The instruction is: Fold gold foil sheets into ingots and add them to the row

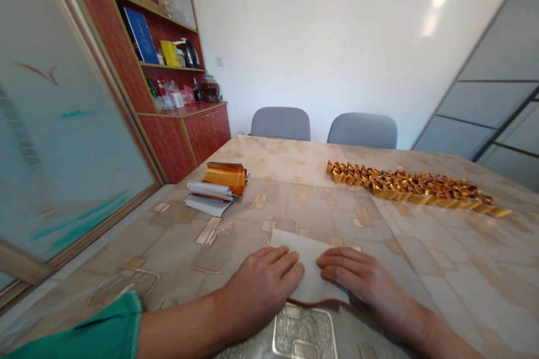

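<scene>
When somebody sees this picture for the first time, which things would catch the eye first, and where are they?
Probably the shiny gold pieces come first, packed together on the right side of the table. Next, the eye may go to the left hand and right hand, both on a pale sheet in the near middle. A pile of gold and pale paper lies farther off, at the left.

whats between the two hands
In the head view, a pale sheet lies between the left hand and the right hand, with both touching it.
</scene>
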Available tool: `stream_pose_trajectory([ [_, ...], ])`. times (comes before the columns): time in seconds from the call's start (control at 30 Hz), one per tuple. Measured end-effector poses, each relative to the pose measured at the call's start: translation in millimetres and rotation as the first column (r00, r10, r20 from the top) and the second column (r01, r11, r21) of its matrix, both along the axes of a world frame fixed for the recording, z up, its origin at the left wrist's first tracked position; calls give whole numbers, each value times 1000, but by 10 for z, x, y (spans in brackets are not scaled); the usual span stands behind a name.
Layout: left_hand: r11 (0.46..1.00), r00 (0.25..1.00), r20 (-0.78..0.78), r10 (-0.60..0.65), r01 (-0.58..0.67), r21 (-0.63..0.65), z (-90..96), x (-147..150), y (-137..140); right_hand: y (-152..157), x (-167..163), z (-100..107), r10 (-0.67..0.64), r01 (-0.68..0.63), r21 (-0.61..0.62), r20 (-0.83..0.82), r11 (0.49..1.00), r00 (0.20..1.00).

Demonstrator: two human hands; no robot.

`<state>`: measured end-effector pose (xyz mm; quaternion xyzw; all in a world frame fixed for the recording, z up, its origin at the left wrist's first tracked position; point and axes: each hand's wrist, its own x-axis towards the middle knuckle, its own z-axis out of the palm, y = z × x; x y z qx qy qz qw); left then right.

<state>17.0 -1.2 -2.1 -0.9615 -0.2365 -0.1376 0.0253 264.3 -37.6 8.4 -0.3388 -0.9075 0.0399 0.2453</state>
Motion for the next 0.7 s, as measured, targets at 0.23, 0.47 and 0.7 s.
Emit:
stream_pose_trajectory([
  [0.23,997,994,86,-71,73,-16,-124,-149,-4,-118,167,29,9,2,-230,47,973,999],
  [0.47,966,976,213,44,13,-260,-66,-130,82,-82,222,66,-74,43,-437,-54,898,996],
  [0.7,974,950,279,136,-78,-211,-156,-79,140,56,168,-110,-381,277,-471,-139,837,914],
])
